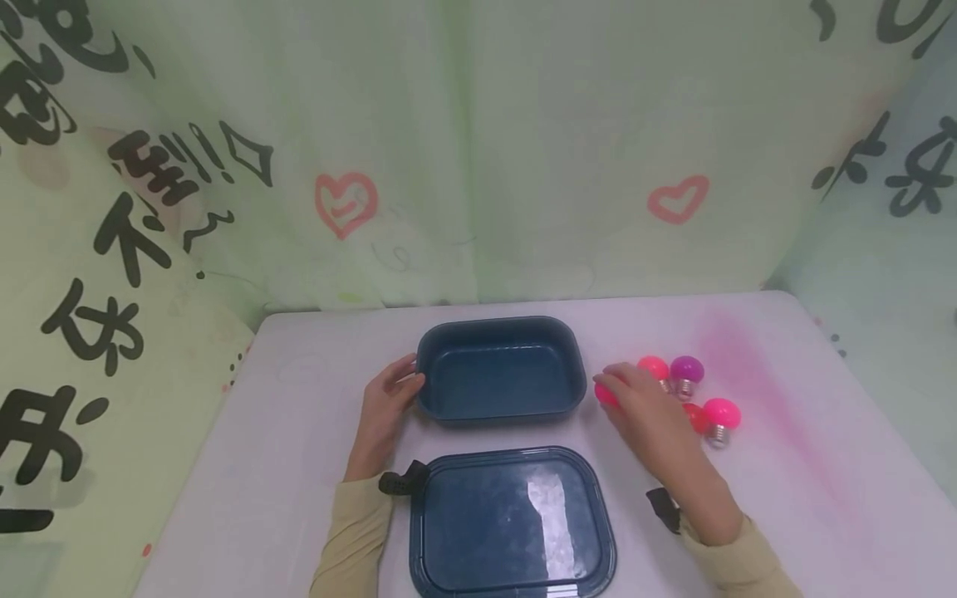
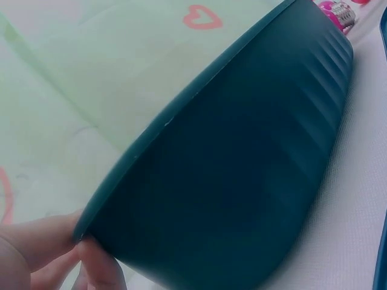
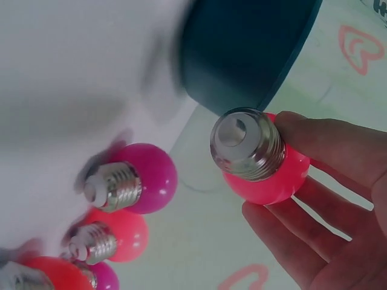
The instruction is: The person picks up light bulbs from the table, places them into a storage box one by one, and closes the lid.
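A dark blue rectangular box (image 1: 501, 374) stands at the middle of the table with its open top up. My left hand (image 1: 383, 409) pinches the rim at the box's left end, thumb and fingers on either side in the left wrist view. Just right of the box, my right hand (image 1: 654, 419) holds a pink light bulb (image 3: 272, 181) by its round globe, the silver screw base pointing away from the palm. Beyond that hand lie several more bulbs: a coral one (image 1: 654, 366), a purple one (image 1: 687, 368), a pink one (image 1: 722, 412) and a red one (image 1: 696, 417) partly hidden.
A flat dark blue lid (image 1: 493, 523) lies in front of the box, near the table's front. The white table (image 1: 262, 465) carries a pink smear (image 1: 763, 390) at the right. Cloth walls with hearts and black writing enclose the back and sides.
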Demonstrator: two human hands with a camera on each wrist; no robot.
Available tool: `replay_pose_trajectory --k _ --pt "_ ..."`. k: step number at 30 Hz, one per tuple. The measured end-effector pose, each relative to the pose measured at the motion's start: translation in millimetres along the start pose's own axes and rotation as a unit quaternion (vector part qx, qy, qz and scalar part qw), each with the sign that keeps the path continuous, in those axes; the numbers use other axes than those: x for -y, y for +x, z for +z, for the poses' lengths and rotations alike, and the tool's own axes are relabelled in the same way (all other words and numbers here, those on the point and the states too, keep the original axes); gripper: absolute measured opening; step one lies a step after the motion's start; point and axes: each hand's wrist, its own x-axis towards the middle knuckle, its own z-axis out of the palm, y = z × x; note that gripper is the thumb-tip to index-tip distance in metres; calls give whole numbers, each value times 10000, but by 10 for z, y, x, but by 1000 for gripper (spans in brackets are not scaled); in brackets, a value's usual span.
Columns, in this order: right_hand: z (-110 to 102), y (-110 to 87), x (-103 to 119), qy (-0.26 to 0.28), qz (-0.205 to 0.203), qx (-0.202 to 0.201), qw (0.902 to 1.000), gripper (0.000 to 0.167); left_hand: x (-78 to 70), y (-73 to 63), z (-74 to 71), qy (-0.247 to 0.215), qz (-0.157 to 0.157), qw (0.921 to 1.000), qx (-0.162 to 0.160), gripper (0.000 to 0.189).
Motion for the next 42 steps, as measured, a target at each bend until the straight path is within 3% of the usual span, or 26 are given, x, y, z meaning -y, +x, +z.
replay_pose_trajectory --k 13,21,42 --pt "34 183 203 415 -361 -240 9982 45 -8 -11 -29 -203 -35 9996 204 55" --pt "68 303 305 458 -729 -543 9948 43 19 8 -23 -309 -59 9995 95 49" --pt "240 630 573 486 -1128 -601 9906 42 21 20 -5 -133 -39 9999 17 48"
